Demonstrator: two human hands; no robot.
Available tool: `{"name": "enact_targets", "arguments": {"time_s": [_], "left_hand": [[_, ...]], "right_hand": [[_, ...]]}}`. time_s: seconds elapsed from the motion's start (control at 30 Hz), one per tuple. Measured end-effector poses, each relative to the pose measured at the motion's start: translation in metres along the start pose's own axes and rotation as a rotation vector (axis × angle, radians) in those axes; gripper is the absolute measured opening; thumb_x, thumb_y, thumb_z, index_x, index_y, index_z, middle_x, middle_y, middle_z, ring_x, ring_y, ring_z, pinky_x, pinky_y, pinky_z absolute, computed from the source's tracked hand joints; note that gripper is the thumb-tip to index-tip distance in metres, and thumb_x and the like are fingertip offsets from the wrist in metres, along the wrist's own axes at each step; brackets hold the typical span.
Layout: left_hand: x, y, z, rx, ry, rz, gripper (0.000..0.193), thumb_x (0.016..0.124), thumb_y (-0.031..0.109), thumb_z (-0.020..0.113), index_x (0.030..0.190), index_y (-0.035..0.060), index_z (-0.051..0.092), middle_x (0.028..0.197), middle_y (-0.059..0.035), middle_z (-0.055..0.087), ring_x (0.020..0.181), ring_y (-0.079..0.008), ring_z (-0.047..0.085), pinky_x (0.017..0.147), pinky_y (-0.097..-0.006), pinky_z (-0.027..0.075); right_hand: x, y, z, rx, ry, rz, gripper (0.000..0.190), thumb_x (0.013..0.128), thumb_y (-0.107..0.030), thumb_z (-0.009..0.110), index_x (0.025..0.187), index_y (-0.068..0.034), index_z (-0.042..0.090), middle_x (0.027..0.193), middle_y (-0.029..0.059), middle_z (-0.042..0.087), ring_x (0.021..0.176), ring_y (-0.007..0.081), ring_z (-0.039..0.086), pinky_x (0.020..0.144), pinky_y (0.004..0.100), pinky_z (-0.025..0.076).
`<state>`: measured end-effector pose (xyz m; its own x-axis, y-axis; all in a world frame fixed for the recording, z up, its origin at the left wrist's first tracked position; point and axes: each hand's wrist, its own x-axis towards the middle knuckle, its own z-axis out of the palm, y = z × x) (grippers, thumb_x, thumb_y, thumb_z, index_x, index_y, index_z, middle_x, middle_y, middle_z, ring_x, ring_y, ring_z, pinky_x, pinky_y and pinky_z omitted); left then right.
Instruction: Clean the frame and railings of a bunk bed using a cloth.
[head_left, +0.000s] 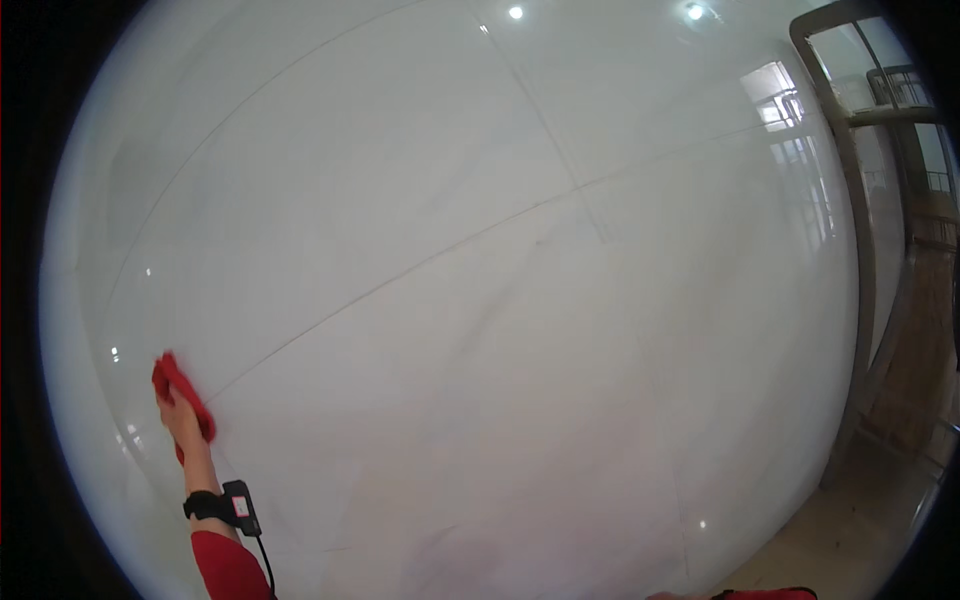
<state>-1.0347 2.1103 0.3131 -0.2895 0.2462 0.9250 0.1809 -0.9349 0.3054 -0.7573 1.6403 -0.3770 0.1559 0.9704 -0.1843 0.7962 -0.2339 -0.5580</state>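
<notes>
My left hand (180, 418) presses a red cloth (196, 405) against a glossy white tiled wall (465, 315). The cloth is bunched under the palm and fingers, near a thin seam that runs up to the right. On the left wrist sits a black strap with a small black device (241, 508), and a cable trails down from it. A red sleeve (225, 562) covers the forearm. At the bottom edge, only a sliver of skin and a red sleeve (772, 595) show on my right side; the fingers of that hand cannot be made out.
A grey-brown frame (855, 195) bounds the wall on the right. Past it lie a brown floor (919, 322) and railings (937, 180). Beige floor (802, 544) shows at the lower right. Lamp and window reflections shine on the tiles.
</notes>
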Motion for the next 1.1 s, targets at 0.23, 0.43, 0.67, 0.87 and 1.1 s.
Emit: {"name": "enact_targets", "arguments": {"time_s": [0.23, 0.43, 0.67, 0.87, 1.1], "left_hand": [[-0.039, 0.248, 0.117, 0.264, -0.014, 0.517, 0.048, 0.082, 0.019, 0.050, 0.127, 0.0079, 0.037, 0.128, -0.0161, 0.038, 0.119, -0.0325, 0.035, 0.099, -0.0426, 0.028], [-0.088, 0.397, 0.209, 0.201, 0.009, 0.638, 0.051, 0.078, 0.029, 0.053, 0.127, 0.0172, 0.040, 0.131, -0.0156, 0.036, 0.121, -0.0337, 0.032, 0.098, -0.0464, 0.028], [-0.161, 0.511, 0.255, -0.074, -0.042, 0.809, 0.055, 0.070, 0.034, 0.057, 0.121, 0.0171, 0.046, 0.131, -0.0126, 0.035, 0.124, -0.0349, 0.026, 0.092, -0.0585, 0.029], [-0.313, 0.550, 0.266, -0.326, -0.689, 1.258, 0.055, 0.067, 0.035, 0.057, 0.118, 0.0155, 0.047, 0.130, -0.0112, 0.037, 0.123, -0.0317, 0.030, 0.100, -0.0498, 0.022], [-0.243, 0.505, 0.239, -0.281, -0.478, 1.070, 0.057, 0.068, 0.034, 0.060, 0.122, 0.0194, 0.046, 0.135, -0.0106, 0.035, 0.105, -0.0333, 0.048, 0.096, -0.0473, 0.026]], "right_hand": [[-0.025, -0.003, -0.055, -0.049, 0.044, 0.098, 0.027, 0.077, -0.021, 0.046, 0.101, -0.015, 0.057, 0.094, 0.0140, 0.061, 0.089, 0.0318, 0.057, 0.075, 0.0430, 0.045], [-0.071, 0.047, -0.034, 0.075, 0.096, 0.177, 0.027, 0.078, -0.021, 0.045, 0.102, -0.016, 0.055, 0.097, 0.0145, 0.059, 0.092, 0.0312, 0.055, 0.078, 0.0421, 0.044], [-0.139, 0.032, -0.043, 0.104, 0.201, 0.351, 0.029, 0.077, -0.020, 0.045, 0.104, -0.015, 0.055, 0.092, 0.0155, 0.061, 0.086, 0.0322, 0.057, 0.075, 0.0404, 0.045], [-0.159, 0.034, -0.028, 0.301, 0.256, 0.377, 0.027, 0.078, -0.017, 0.048, 0.103, -0.011, 0.056, 0.092, 0.0165, 0.061, 0.085, 0.0320, 0.058, 0.073, 0.0411, 0.046], [-0.147, 0.033, 0.003, 0.255, 0.321, 0.459, 0.031, 0.077, -0.019, 0.053, 0.107, -0.010, 0.056, 0.082, 0.0133, 0.061, 0.078, 0.0258, 0.058, 0.068, 0.0351, 0.048]]}}
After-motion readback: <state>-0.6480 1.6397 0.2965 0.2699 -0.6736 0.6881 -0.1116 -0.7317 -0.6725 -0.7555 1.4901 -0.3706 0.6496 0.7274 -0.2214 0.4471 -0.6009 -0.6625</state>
